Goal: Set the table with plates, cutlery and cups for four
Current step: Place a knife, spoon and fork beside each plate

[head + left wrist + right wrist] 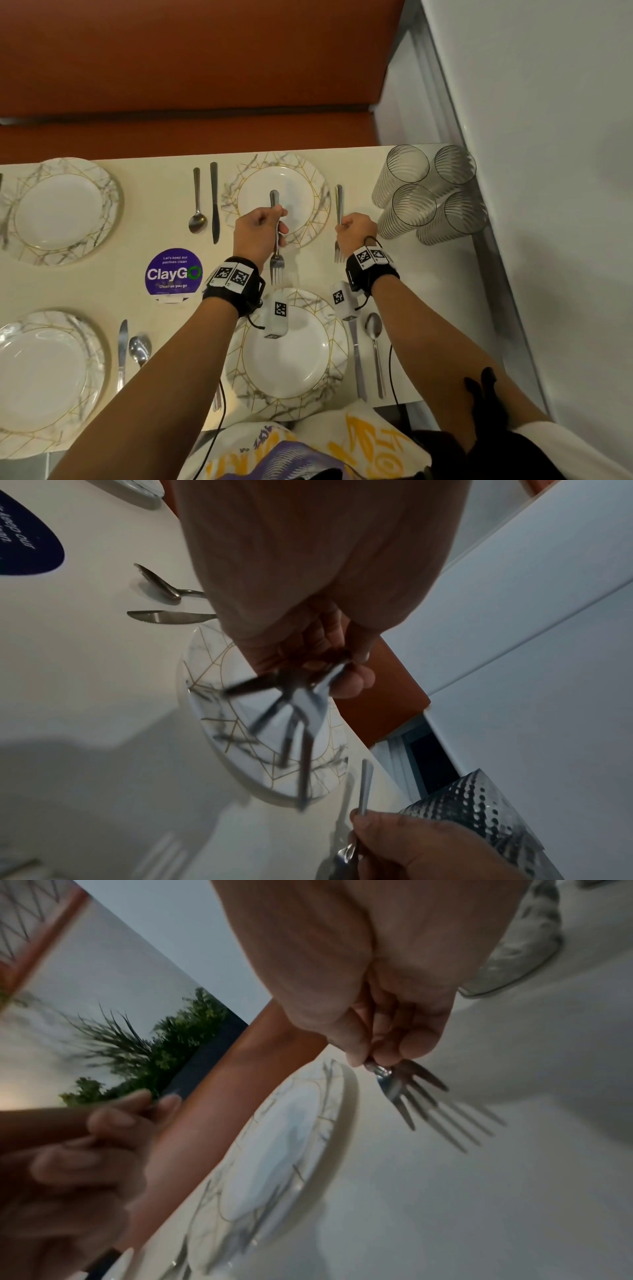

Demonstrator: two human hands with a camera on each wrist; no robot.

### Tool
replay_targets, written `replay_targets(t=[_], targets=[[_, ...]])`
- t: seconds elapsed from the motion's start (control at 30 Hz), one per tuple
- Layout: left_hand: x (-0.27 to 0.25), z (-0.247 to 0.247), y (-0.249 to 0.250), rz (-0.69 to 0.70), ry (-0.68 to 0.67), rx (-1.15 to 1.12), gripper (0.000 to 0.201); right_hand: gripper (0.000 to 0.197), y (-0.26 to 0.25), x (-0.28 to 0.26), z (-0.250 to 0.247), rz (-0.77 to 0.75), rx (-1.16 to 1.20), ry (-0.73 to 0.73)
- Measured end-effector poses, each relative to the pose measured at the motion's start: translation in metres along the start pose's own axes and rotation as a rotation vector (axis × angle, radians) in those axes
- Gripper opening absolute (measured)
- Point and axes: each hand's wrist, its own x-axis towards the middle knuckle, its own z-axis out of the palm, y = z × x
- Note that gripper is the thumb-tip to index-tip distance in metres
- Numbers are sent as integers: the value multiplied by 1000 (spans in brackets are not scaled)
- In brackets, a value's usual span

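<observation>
Forks are the objects in hand. Counter [428,281], cream and smooth, carries everything and lies under both grips. Plates: the far plate [310,178] sits beneath and just beyond the left grip, the near plate [337,346] on the person's side of both grips; two more lie well off to the left. Four ribbed glass cups [411,205] stand clustered just right of the right grip, not yet dealt out.

Left grip [258,229]: fingers curled round a bundle of forks [276,263], several tines fanning out in the left wrist view, the exact count unclear through blur; the bundle hangs over the near edge of the far plate.

Right grip [354,233]: fingers pinching the neck of a single fork [339,205], held just above the counter between far plate and cups, tines toward the person and their shadow falling close beneath.

Handling, as a judgement: steel forks are stiff, light and slick, so a loose bundle may slide or clatter; taking one by the neck or mid-handle steers it best. Plates and cups are breakable.
</observation>
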Motion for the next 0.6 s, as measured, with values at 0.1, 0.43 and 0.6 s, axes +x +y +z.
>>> replay_targets(t=[0.1,0.43,0.6], targets=[[-1,-1,-2,-7,-5,1,26,16,10,1,10,22,18,-13],[-3,-6,-1,-25,-3,14,25,12,17,21,14,27,10,5],[-3,-11,-1,-32,9,4,25,18,6,41,13,23,-19,41]])
